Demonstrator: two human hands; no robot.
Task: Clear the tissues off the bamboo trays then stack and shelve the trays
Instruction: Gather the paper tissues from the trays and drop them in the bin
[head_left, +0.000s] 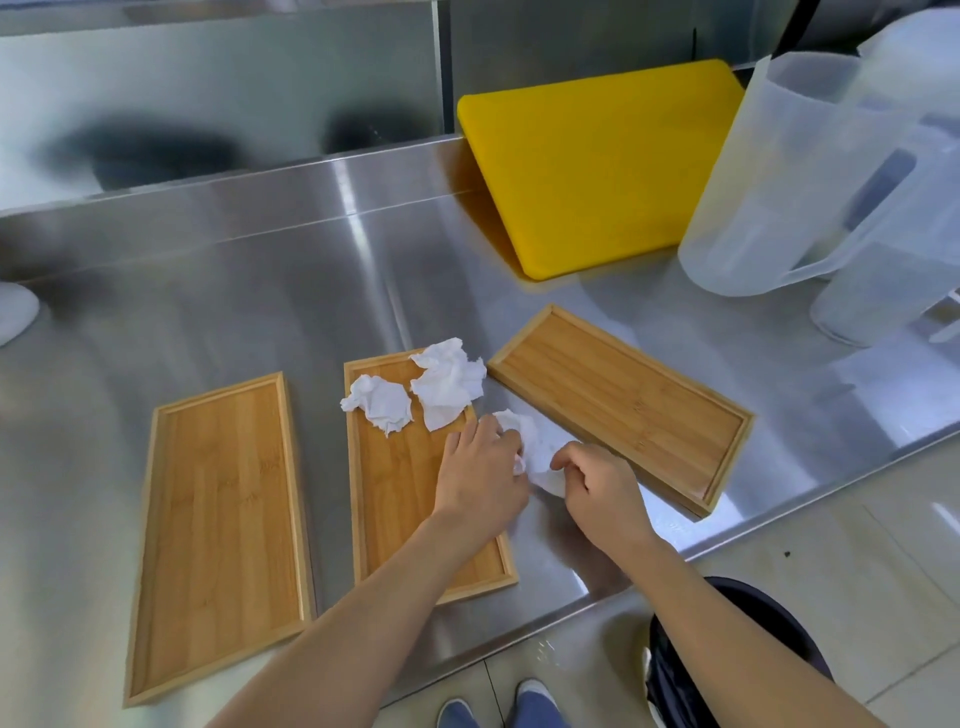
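Three bamboo trays lie on a steel counter: a left tray, a middle tray and a right tray. The left and right trays hold nothing. Two crumpled white tissues sit at the far end of the middle tray. A third tissue lies between the middle and right trays. My left hand and my right hand both pinch this third tissue from either side.
A yellow cutting board leans against the back wall. Translucent plastic pitchers stand at the right. A bin with a black bag stands on the floor below the counter's front edge. A white object sits at the left edge.
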